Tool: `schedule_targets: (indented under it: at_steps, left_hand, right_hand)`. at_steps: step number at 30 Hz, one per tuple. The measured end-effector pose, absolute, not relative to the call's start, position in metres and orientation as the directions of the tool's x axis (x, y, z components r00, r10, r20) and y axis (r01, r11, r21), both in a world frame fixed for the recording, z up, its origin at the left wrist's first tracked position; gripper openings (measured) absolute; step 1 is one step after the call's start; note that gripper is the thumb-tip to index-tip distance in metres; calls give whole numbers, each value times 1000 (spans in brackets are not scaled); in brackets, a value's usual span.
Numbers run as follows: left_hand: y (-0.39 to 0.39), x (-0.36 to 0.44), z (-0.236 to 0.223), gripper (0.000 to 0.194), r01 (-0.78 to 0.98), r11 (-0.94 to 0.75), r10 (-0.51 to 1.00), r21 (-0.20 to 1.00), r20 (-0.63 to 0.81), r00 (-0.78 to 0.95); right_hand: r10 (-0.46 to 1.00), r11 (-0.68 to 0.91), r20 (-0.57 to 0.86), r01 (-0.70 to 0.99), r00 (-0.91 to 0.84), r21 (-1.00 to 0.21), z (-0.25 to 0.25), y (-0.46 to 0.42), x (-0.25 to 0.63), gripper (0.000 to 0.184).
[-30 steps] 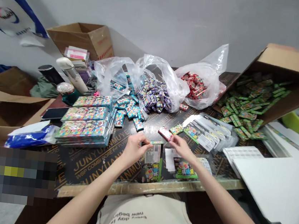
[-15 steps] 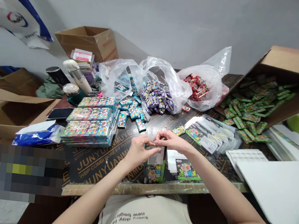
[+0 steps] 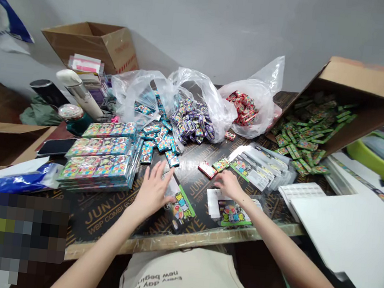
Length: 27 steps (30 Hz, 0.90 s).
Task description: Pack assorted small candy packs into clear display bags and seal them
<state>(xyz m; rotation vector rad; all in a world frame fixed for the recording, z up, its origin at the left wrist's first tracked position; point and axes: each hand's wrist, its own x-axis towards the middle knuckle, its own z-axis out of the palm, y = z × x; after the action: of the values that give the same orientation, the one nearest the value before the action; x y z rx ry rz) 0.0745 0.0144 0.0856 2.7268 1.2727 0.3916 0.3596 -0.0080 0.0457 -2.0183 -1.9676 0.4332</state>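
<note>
My left hand (image 3: pixel 154 187) is open, fingers spread, over the left side of a clear packet with a black and green printed card (image 3: pixel 184 206) on the table. Just beyond its fingertips lies a small blue candy-like box (image 3: pixel 172 159). My right hand (image 3: pixel 228 184) has its fingers loosely bent and apart, with nothing visible in them. Nearest to its fingertips are a small red box (image 3: pixel 206 169) and a small green box (image 3: pixel 221 164), lying end to end. Below that hand is another printed packet (image 3: pixel 236 213), partly covered by my wrist.
Stacked packs of boxes (image 3: pixel 98 156) stand at left. Plastic bags hold blue, purple (image 3: pixel 194 122) and red boxes (image 3: pixel 242 108) at the back. A tipped carton (image 3: pixel 365 85) spills green boxes at right. Fanned clear packets (image 3: pixel 265 168) and white sheets (image 3: pixel 345 231) lie right.
My hands were together above the upright packet; now they are apart. The packet lies tilted on the table, and the small red box beside the green one now shows. The view has shifted.
</note>
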Motion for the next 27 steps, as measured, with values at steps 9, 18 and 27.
schedule_targets:
  at_steps: [9, 18, 27]
  left_hand:
    - [19, 113, 47, 94, 428, -888, 385, 170, -236, 892]
    - [17, 104, 82, 50, 405, -558, 655, 724, 86, 751]
    - [-10, 92, 83, 39, 85, -155, 874, 984, 97, 476]
  right_hand:
    - [1000, -2, -28, 929, -9, -371, 11, -28, 358, 7]
    - [999, 41, -1, 866, -47, -498, 24, -34, 367, 12]
    - [971, 174, 187, 99, 150, -980, 88, -30, 285, 37]
